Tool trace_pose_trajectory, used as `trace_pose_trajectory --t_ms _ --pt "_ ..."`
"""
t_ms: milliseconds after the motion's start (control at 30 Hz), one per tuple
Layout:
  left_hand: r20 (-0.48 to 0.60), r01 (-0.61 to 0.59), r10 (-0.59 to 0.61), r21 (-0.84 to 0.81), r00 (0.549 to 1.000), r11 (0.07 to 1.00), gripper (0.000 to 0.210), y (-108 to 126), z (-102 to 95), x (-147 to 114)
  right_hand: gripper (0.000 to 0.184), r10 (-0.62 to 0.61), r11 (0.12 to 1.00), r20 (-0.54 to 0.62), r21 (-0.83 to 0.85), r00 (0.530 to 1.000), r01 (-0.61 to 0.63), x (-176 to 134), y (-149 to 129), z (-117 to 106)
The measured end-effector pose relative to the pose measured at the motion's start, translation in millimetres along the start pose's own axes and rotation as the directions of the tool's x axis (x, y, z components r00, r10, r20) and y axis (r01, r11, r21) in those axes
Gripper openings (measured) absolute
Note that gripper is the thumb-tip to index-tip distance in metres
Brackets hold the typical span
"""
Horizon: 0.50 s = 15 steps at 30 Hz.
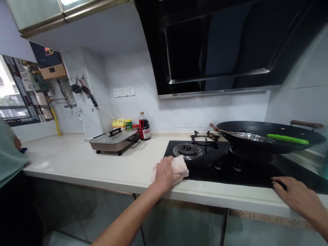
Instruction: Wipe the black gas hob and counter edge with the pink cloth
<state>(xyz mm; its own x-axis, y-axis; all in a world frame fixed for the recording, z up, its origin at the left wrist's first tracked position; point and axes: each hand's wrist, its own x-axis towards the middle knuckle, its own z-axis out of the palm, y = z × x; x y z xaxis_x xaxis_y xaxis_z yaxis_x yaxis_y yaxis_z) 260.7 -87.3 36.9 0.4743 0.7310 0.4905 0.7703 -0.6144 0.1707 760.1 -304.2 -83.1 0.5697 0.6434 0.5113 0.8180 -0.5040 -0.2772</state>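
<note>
My left hand [164, 173] is closed on a pale, folded cloth [180, 166], pressed down where the white counter [123, 171] meets the left front corner of the black gas stove [202, 169]. Just behind the cloth lies the left burner [188, 150], with its pan support [205, 140] lifted off and lying at the back of the stove. At the stove's right front edge rests my right hand [297, 196], its fingers loosely spread and nothing in them. Two control knobs [217, 166] sit between the hands.
A large black wok [256, 147] covers the right burner, holding a metal lid and a green-handled tool [288, 138]. An electric pan [115, 140] and a sauce bottle [145, 128] stand on the left counter. Overhead hangs the range hood [217, 51]. Another person [12, 153] stands far left.
</note>
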Motion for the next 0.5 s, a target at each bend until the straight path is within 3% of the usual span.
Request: trace_pose_trajectory --t_ms 67,133,200,267,367,500 --pt "0.140 0.031 -0.037 0.042 0.989 0.999 0.078 -14 -7.2 13 0.057 -0.006 1.000 -0.006 0.003 1.000 0.006 -1 -2 -1" --pt "0.336 -0.020 0.000 0.057 0.942 0.998 0.078 -27 -11.0 21 0.055 -0.025 1.000 -0.020 0.009 0.999 0.025 -3 -3 -2" --pt "0.455 -0.102 0.070 0.045 0.888 0.994 0.075 -38 -11.9 25 0.054 -0.045 0.999 -0.039 0.014 0.998 0.045 -5 -5 -3" --pt "0.470 -0.166 0.130 0.035 0.873 0.986 0.074 -47 -10.5 28 0.054 -0.061 0.998 -0.054 0.016 0.997 0.061 -7 -6 -4" --pt "0.411 -0.218 0.182 0.043 0.893 0.975 0.071 -52 -4.0 33 0.054 -0.064 0.998 -0.065 0.001 0.996 0.064 -9 -11 -8" --pt "0.334 -0.255 0.220 0.065 0.917 0.965 0.064 -34 14.1 43 0.053 -0.051 0.999 -0.073 -0.014 0.996 0.050 -10 -18 -14"
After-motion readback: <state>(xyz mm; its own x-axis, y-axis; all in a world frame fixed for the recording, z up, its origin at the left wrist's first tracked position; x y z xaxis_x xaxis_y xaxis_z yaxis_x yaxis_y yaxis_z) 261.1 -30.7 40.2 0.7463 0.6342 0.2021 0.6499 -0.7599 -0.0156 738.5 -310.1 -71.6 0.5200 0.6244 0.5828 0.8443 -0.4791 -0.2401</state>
